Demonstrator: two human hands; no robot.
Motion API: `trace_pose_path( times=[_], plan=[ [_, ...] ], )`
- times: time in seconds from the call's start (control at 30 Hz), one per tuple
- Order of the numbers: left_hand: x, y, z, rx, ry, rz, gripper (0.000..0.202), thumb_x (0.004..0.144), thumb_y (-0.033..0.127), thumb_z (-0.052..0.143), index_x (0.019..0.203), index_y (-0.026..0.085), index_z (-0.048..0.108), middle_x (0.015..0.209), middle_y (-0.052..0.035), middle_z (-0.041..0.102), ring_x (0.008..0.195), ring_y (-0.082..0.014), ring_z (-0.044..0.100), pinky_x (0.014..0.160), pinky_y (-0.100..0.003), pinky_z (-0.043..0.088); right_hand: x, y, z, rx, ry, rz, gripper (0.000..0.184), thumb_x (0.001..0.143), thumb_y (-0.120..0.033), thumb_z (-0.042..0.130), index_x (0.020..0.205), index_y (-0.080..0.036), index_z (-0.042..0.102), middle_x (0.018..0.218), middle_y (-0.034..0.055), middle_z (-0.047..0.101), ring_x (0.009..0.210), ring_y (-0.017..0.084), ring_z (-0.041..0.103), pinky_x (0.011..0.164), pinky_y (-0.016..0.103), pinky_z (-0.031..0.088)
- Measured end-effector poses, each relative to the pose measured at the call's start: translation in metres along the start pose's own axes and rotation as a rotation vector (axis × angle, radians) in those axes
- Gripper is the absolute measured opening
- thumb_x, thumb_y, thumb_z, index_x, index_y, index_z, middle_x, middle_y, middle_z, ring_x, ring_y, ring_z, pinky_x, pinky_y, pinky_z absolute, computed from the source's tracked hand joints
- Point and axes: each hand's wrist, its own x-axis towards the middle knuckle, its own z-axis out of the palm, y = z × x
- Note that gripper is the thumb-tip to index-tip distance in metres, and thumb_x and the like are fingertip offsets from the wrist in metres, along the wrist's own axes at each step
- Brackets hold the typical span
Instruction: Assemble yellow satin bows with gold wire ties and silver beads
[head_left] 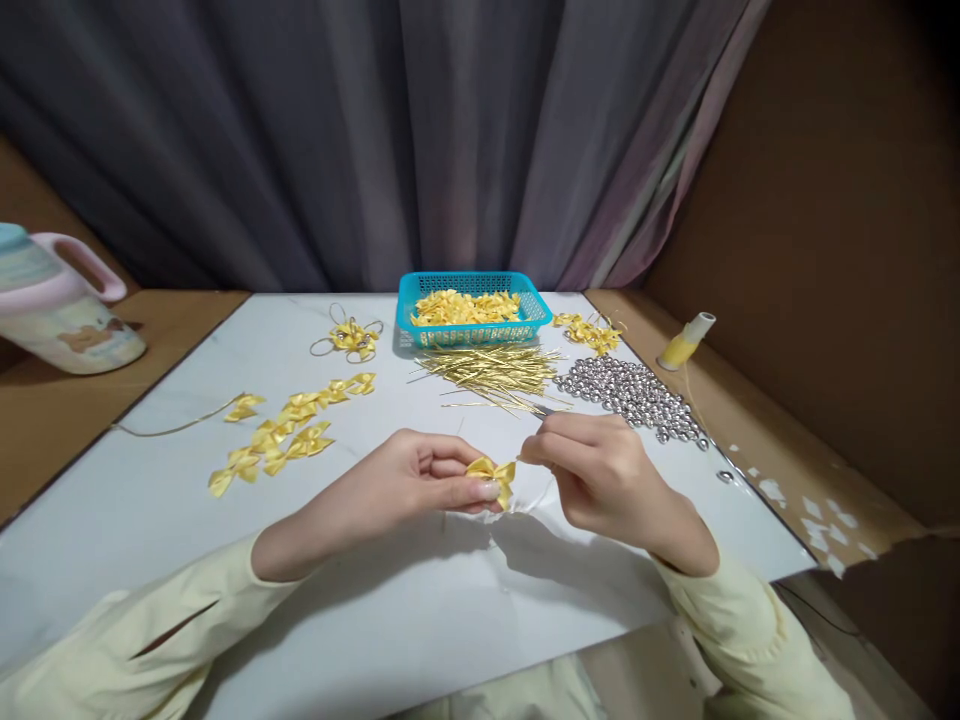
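Note:
My left hand point(442, 480) pinches a yellow ribbon bow point(491, 472) between thumb and fingers, above the white table. Close to the bow's right side, my right hand point(600, 465) is closed, its fingertips pinching what looks like a fine pale thread point(546, 492). A dark metal tip point(541, 410) pokes out above the right fist; the rest of that tool is hidden. Left of my hands lie several more yellow bows point(274, 435) in loose rows. One bow point(244, 407) apart from them has a gold cord point(176, 428) attached.
A blue basket point(474, 337) of yellow bows stands at the back, with gold wire-like ties point(495, 372) before it. Silver beads point(637, 395) spread to the right, near a yellow thread spool point(684, 343). Looped bows point(352, 338) lie back left; a tumbler point(71, 305) stands far left.

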Motion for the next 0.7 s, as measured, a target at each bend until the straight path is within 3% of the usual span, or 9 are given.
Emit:
trace_pose_path(
  times=[0.27,0.7],
  plan=[
    [0.0024,-0.0029,-0.0031,-0.035,-0.033,0.001,0.020,0.075,0.030,0.066,0.087,0.016,0.068,0.084,-0.0028,0.072,0.078,-0.0127,0.065,0.070,-0.017,0.049,0.0000,-0.0010,0.0000,0.010,-0.005,0.005,0.027,0.065,0.002,0.037,0.068,-0.014,0.058,0.054,-0.0007,0.042,0.049,0.010,0.034,0.046,0.023,0.022],
    [0.0009,0.0033,-0.0003,-0.044,0.029,-0.032,0.020,0.080,0.032,0.060,0.082,0.013,0.067,0.083,-0.0042,0.072,0.078,-0.0140,0.067,0.072,-0.018,0.052,-0.0013,-0.0001,0.0006,0.027,-0.031,0.033,0.026,0.064,0.002,0.038,0.069,-0.014,0.058,0.056,-0.0007,0.040,0.050,0.010,0.034,0.048,0.023,0.024]
  ],
)
